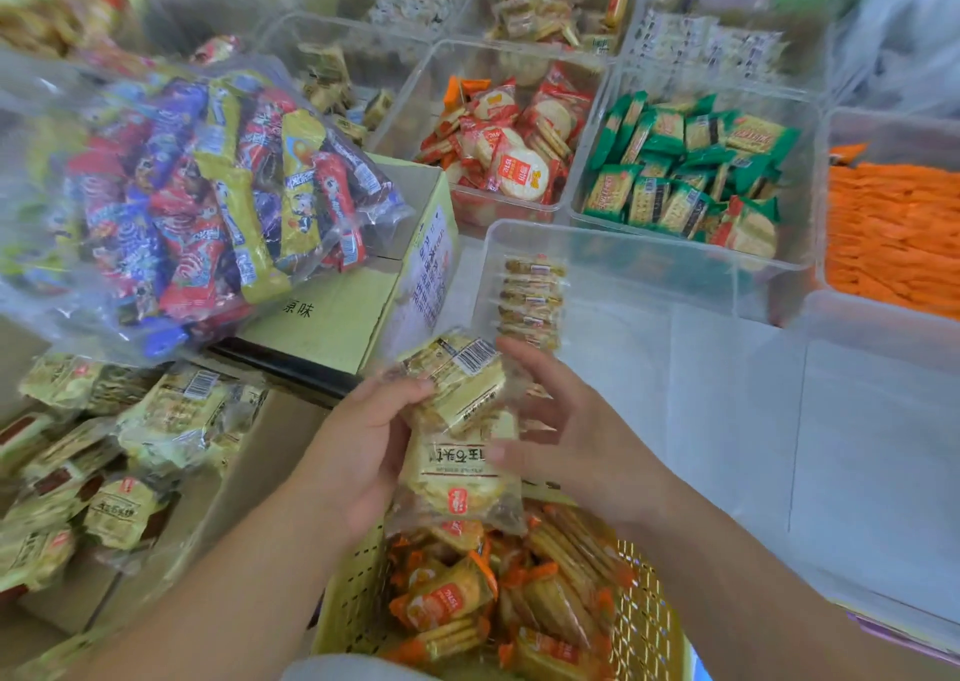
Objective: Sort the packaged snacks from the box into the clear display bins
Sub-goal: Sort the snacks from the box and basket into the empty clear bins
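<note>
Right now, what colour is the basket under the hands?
The basket is pale yellow; head view.

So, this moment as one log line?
left hand grips pale yellow cracker packets | right hand spread beside them | clear plastic bin ahead

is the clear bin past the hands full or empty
Nearly empty: the clear bin holds only one stack of cracker packets by its left wall.

Cracker packs (461,475) in left hand (358,451)
</note>
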`<state>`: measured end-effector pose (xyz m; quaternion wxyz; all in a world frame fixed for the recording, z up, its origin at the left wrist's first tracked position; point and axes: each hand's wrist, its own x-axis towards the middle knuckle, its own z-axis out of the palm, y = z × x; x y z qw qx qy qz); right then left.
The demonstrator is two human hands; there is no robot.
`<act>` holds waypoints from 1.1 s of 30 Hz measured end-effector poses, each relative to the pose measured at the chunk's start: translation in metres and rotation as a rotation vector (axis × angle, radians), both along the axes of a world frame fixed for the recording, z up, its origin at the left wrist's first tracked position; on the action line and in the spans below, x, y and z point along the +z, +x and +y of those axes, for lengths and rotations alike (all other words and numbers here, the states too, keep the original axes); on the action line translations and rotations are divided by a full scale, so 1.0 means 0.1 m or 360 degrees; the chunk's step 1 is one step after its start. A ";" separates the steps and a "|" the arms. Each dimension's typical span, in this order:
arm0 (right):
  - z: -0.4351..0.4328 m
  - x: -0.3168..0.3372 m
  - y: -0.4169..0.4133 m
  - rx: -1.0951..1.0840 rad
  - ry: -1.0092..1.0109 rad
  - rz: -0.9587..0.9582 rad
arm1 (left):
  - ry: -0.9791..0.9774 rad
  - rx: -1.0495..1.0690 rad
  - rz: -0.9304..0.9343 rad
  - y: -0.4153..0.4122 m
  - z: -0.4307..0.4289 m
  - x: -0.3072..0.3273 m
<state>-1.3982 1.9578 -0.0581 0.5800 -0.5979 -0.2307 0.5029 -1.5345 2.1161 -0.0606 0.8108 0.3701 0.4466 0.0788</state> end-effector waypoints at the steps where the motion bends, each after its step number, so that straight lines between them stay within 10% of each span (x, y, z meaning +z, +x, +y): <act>1: -0.05 -0.01 -0.08 0.0018 0.0020 -0.0037 | -0.0016 -0.0021 0.0013 -0.04 -0.05 0.02; 19: -0.45 -0.08 -0.67 -0.0602 -0.0254 -0.0680 | 0.0103 -0.0291 0.0182 -0.78 -0.44 0.13; 26: -0.63 -0.14 -0.66 -0.0922 -0.0431 -0.0534 | 0.0080 -0.0135 0.0200 -0.83 -0.45 0.04; 33: -0.72 -0.08 -0.59 -0.0964 -0.0250 0.0263 | 0.0070 -0.0121 0.0227 -0.73 -0.48 0.00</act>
